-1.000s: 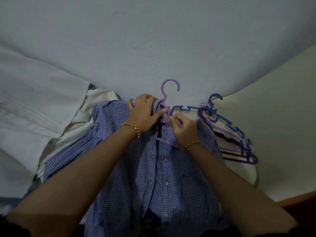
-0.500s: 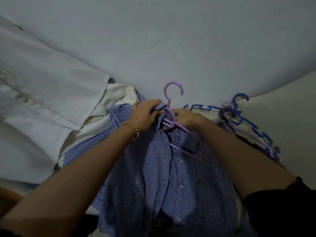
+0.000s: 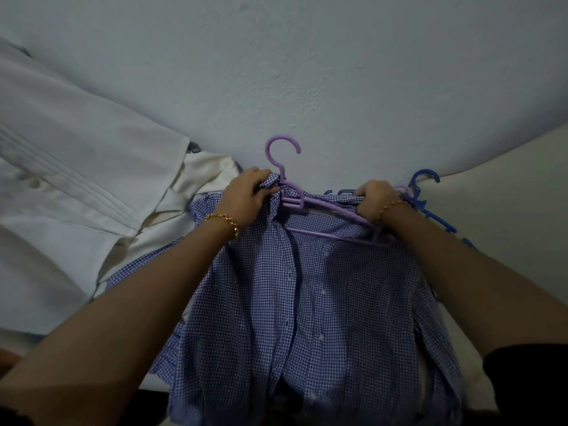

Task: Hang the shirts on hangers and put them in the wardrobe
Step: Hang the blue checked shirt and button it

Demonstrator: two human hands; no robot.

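Observation:
A blue-and-white checked shirt (image 3: 322, 302) lies front up on the bed, buttons down its middle. A lilac plastic hanger (image 3: 284, 182) sits partly inside its neck, hook pointing away from me toward the wall. My left hand (image 3: 249, 193) grips the shirt's collar beside the hanger's neck. My right hand (image 3: 373, 199) grips the shirt's right shoulder fabric over the hanger's right arm. The hanger's left arm is hidden under the cloth.
Several spare hangers, blue (image 3: 427, 192) and purple, lie piled at the right behind my right hand. White garments (image 3: 92, 179) lie spread at the left. The pale wall (image 3: 307, 72) rises right behind the shirt; cream bedding (image 3: 507, 195) extends to the right.
My right hand has slid from the collar outward to the shirt's right shoulder, pulling fabric over the hanger's arm. My left hand stays on the collar.

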